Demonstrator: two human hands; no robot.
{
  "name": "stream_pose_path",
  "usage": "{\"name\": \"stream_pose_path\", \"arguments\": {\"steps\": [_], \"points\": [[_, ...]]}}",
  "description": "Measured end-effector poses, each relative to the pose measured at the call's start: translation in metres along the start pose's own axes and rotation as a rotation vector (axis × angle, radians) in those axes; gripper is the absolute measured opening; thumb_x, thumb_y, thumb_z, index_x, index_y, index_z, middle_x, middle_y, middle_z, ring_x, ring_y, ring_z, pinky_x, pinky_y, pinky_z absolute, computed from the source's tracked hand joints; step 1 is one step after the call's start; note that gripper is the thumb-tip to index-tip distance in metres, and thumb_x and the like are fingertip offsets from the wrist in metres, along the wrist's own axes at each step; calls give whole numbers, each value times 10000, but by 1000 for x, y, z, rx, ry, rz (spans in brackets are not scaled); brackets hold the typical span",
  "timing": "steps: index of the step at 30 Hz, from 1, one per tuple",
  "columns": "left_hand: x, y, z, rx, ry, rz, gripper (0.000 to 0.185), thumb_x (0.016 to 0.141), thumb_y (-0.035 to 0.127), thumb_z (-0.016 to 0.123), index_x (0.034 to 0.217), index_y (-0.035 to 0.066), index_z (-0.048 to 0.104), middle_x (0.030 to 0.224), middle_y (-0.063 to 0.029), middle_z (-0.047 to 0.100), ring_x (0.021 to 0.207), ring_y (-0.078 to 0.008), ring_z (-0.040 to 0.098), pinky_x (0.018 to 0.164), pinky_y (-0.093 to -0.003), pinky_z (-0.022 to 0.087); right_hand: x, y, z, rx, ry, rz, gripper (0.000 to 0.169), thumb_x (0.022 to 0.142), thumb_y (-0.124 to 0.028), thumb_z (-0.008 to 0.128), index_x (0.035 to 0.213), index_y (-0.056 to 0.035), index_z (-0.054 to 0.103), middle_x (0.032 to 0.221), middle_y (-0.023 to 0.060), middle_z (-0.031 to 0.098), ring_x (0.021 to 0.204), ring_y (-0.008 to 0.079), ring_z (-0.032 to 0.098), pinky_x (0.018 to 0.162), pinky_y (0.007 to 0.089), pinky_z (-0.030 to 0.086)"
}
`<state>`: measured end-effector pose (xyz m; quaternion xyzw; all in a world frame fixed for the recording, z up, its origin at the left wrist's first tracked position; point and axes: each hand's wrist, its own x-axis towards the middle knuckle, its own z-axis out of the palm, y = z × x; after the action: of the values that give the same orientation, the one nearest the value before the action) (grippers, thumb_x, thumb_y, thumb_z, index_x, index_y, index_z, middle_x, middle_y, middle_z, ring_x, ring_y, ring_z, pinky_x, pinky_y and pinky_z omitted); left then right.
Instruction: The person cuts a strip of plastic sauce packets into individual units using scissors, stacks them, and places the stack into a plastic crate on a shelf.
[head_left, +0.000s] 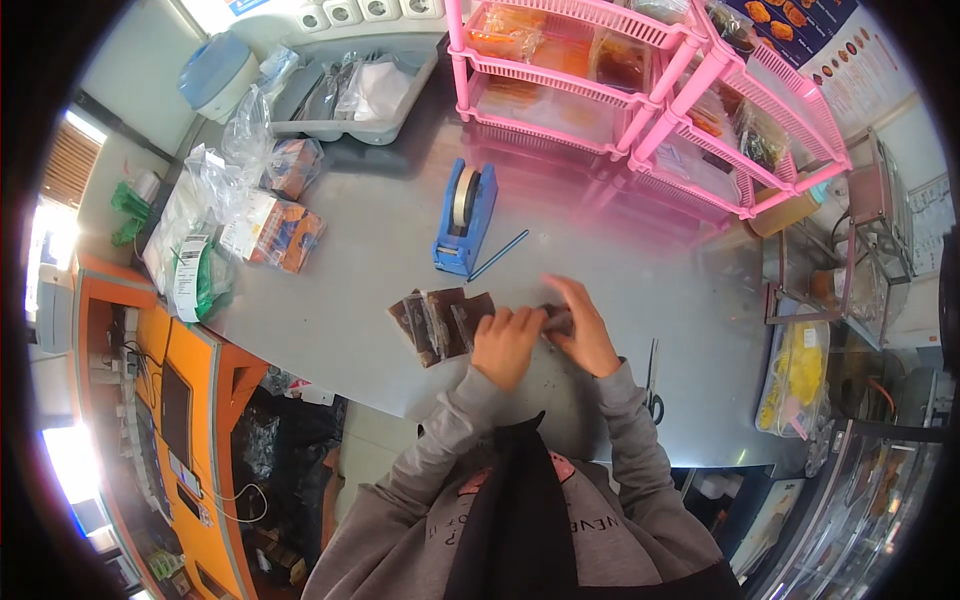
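A small dark sachet is pinched between my two hands above the steel table. My left hand has its fingertips on the sachet's left end, and the fingers cover part of it. On the other end, my right hand holds it between thumb and fingers, with the index finger stretched out. Several flat clear sachets with dark brown contents lie overlapping just left of my left hand. Beyond them stand a blue tape dispenser with a roll of tape and a slim blue pen beside it.
Black-handled scissors lie right of my right sleeve. Pink plastic racks with packed sachets line the back. A grey cutlery tray, bagged boxes and a lidded container with yellow contents stand around the steel table.
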<state>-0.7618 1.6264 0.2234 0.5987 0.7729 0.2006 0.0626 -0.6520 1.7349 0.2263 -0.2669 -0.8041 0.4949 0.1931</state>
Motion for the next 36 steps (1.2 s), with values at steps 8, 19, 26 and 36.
{"name": "stream_pose_path", "arguments": {"steps": [8, 19, 26, 36], "points": [[-69, 12, -16, -44, 51, 88, 296, 690, 80, 533, 984, 88, 560, 969, -13, 582, 856, -182, 531, 729, -322, 414, -59, -7, 26, -210, -139, -129, 322, 638, -86, 654, 950, -81, 575, 911, 68, 583, 828, 295, 525, 748, 374, 421], [-105, 0, -11, -16, 67, -14, 336, 672, 66, 564, 1007, 73, 540, 899, -41, 557, 822, -208, 544, 719, -336, 430, 8, -26, 24, -300, -694, -200, 504, 590, -108, 699, 1062, -95, 522, 1039, 86, 548, 987, 305, 496, 829, 390, 397], [-106, -5, -12, -129, -2, -73, 395, 666, 26, 559, 1055, 53, 493, 862, -75, 502, 787, -237, 563, 638, -353, 482, 59, -21, 39, 17, -720, -208, 606, 578, -53, 699, 1137, -99, 470, 1098, 90, 507, 1005, 292, 479, 872, 368, 378], [-108, 11, -7, 12, -132, -101, 410, 729, 91, 529, 1132, 153, 489, 970, -65, 484, 855, -200, 557, 585, -319, 506, 54, -9, 71, -655, -385, -335, 419, 631, 18, 618, 1014, -105, 499, 915, 62, 553, 890, 278, 490, 756, 387, 388]]}}
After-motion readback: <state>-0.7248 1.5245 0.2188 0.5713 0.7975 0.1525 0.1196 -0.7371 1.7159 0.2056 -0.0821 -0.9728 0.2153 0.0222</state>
